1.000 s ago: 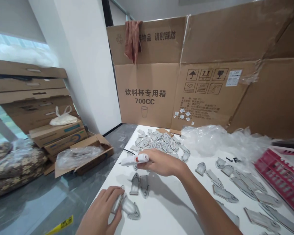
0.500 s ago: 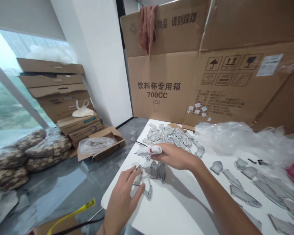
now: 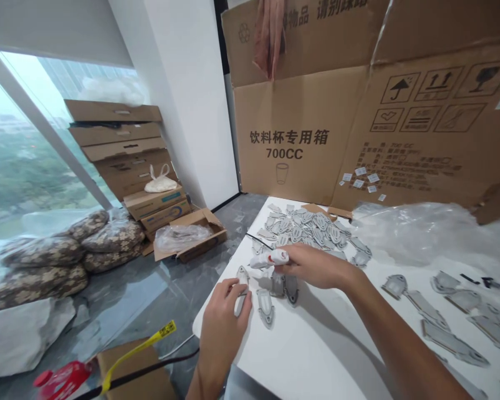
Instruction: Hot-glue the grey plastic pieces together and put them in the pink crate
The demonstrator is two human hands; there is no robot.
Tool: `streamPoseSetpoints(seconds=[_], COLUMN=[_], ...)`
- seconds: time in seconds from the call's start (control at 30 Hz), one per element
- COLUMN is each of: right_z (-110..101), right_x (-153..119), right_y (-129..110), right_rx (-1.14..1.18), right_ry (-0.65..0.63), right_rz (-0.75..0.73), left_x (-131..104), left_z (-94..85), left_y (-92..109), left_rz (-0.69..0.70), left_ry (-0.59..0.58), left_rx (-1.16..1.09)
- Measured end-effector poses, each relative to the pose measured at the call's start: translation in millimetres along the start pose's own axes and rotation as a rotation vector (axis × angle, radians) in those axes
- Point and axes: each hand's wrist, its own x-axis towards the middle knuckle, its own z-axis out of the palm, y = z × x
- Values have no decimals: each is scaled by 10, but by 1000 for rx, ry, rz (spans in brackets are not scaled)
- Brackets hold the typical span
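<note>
My right hand (image 3: 316,266) grips a small white tool with red markings (image 3: 270,258), its tip pointing left over the white table (image 3: 316,355). Near the table's left edge, the fingers of my left hand (image 3: 223,316) press on a grey flat fish-shaped piece (image 3: 241,276). A second grey piece (image 3: 265,306) lies just right of that hand, and a pair of grey pieces (image 3: 285,286) sits below my right hand. A heap of the same grey pieces (image 3: 312,230) lies farther back on the table.
Clear plastic wrap (image 3: 420,233) lies at the back right, with more grey pieces (image 3: 445,333) spread along the right side. Large cardboard boxes (image 3: 358,111) stand behind the table. On the floor to the left are stacked boxes (image 3: 125,150), patterned cushions (image 3: 66,250) and a red bottle (image 3: 62,380).
The view has swung left and down. My left hand slid forward to a grey piece at the table's left edge. My right hand kept hold of the white tool.
</note>
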Motion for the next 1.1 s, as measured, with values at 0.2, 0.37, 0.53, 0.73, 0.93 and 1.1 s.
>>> streamPoseSetpoints(seconds=[0.2, 0.37, 0.53, 0.73, 0.93, 1.1], right_z=[135, 213, 261, 318, 338, 361], right_x=[67, 106, 136, 163, 173, 169], right_y=[-4, -19, -4, 49, 48, 44], right_rx=[-26, -79, -108, -130, -109, -78], right_ry=[-34, -38, -38, -31, -41, -76], right_rz=[-28, 2, 12, 16, 77, 58], left_x=[-34, -28, -22, -25, -46, -43], left_z=[27, 5, -17, -11, 18, 12], left_y=[43, 74, 103, 116, 97, 102], left_rz=[-21, -24, -37, -32, -36, -29], left_ry=[10, -15, -37, -52, -73, -74], left_rx=[36, 69, 98, 130, 136, 142])
